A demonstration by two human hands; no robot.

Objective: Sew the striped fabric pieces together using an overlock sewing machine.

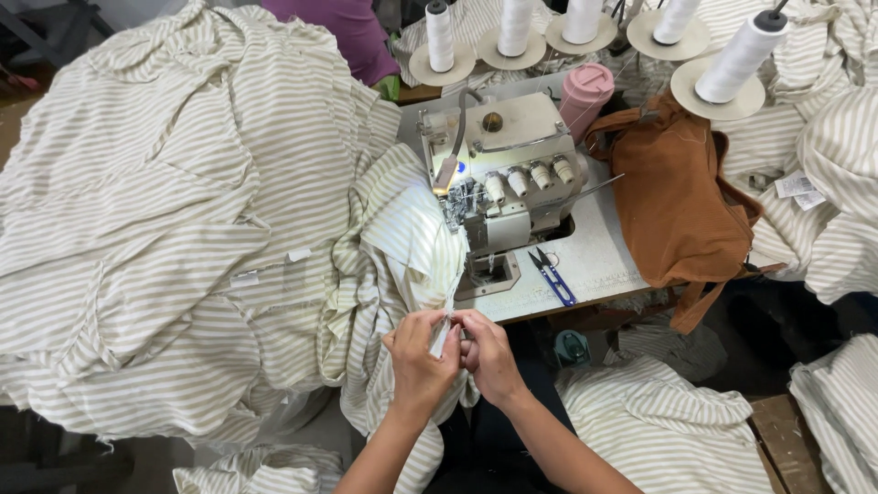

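Observation:
Both hands meet just below the front of a cream overlock sewing machine (501, 174). My left hand (419, 361) and my right hand (487, 355) pinch the edge of a beige-and-white striped fabric piece (407, 240) that drapes from the machine's presser area down to my lap. A thin strip of the fabric runs up from my fingers to the needle area. The fingertips of both hands touch each other around that strip.
A big heap of the same striped cloth (174, 220) fills the left. Blue-handled thread snips (551, 276) lie on the grey table (594, 252). A brown bag (681, 206), a pink cup (585, 96) and several white thread cones (736, 59) stand behind. More striped pieces lie right and below.

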